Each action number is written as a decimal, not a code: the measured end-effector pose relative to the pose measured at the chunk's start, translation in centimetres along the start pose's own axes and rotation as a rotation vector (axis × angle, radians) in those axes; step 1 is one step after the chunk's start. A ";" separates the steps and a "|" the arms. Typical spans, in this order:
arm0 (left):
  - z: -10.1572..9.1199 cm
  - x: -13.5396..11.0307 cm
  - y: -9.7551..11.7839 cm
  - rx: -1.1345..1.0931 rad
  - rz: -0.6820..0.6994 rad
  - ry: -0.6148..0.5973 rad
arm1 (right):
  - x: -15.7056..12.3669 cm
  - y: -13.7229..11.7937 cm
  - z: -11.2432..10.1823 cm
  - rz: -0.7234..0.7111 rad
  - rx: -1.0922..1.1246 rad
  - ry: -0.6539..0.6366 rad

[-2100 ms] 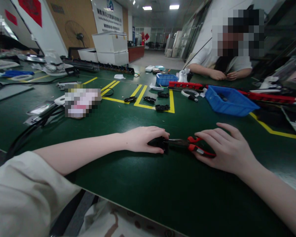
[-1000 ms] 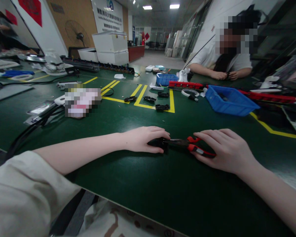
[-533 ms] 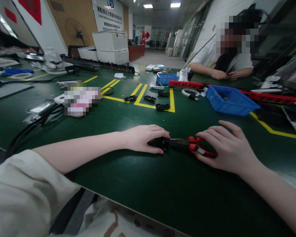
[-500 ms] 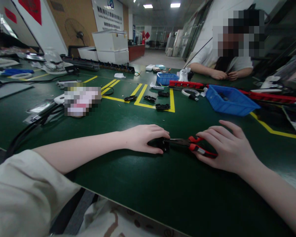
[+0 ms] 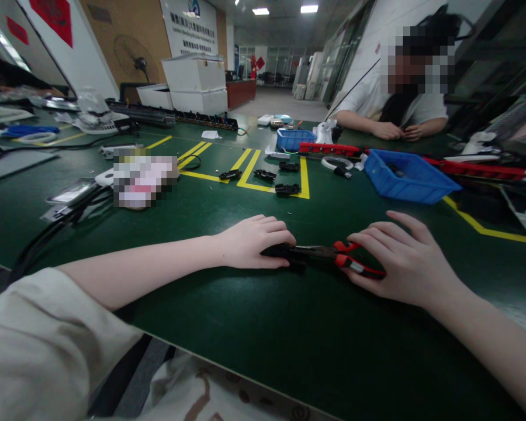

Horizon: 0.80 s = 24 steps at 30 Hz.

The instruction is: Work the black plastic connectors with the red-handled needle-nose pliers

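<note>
I am watching the left hand (image 5: 252, 242) sliding a little further over the small black part (image 5: 284, 252) than it was half a second ago. Its fingers are now curling down over the top and hiding more of the part, pinning it to the green table (image 5: 263, 339) right at the tip of the pliers (image 5: 335, 256). The right hand (image 5: 403, 263) is staying draped over the red handles with its fingers loosely spread and one lifting slightly. It is holding them lightly, and with the thumb hidden I cannot tell how hard it is squeezing. The nose of the pliers is still sitting in the black part, so I judge the hold on the part to be tightening while the tool itself is barely moving. Beyond the pliers, more black connectors (image 5: 288, 189) are lying inside yellow tape lines (image 5: 304, 175). Further beyond and to the right of the pliers, a blue bin (image 5: 403, 190) is standing. Behind that, a co-worker's hands (image 5: 394, 131) are resting together on the far edge. Well to the left of the pliers, dark cables (image 5: 56, 228) are trailing across the table. Far behind, white boxes (image 5: 195, 82) and a wall fan (image 5: 129, 55) are showing in a long, lit workshop.
</note>
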<state>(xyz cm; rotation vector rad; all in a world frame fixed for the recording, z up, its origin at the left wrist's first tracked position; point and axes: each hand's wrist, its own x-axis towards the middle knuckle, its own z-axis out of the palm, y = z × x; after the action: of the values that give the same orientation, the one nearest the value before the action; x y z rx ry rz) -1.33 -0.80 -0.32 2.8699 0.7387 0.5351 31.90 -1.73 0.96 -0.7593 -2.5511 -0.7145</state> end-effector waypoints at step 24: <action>0.2 0.0 -0.4 -0.205 -0.068 0.025 | -0.4 0.2 -0.3 0.016 0.017 0.040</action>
<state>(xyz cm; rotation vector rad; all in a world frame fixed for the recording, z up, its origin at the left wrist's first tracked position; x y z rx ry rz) -1.40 -0.42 -0.61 2.6448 0.7364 0.6017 32.38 -1.96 1.08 -0.7517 -2.5091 -0.6956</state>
